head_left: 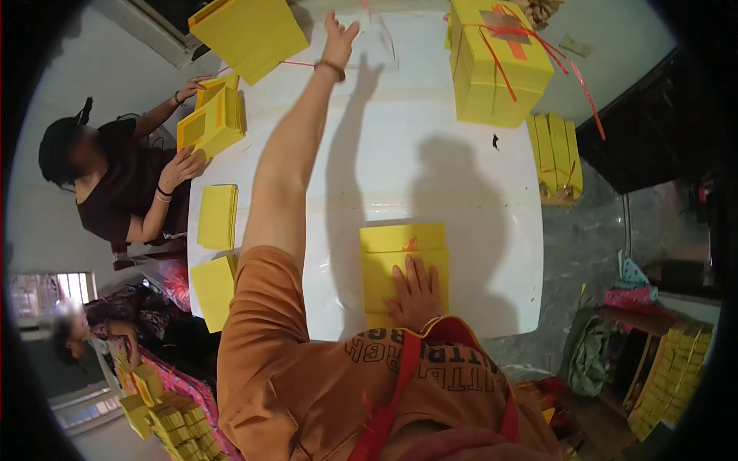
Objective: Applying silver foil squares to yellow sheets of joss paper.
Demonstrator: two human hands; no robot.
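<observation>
My left arm stretches to the far side of the white table [292, 92]. At its end my left hand [340, 40] has its fingers apart, close to a small whitish thing that I cannot make out. A thin red string [296, 63] runs near the wrist. Close to my body lies a flat yellow paper piece [377, 265] with a crease near its far end and a small orange mark. My right hand [419, 292] rests flat on it, fingers spread.
Yellow stacks [217, 217] line the table's left edge, where another person handles yellow boxes [223, 123]. A tall yellow stack [250, 34] stands at the far left. At the far right is a yellow bundle [496, 84] tied with red string. More bundles [555, 154] sit beyond the right edge.
</observation>
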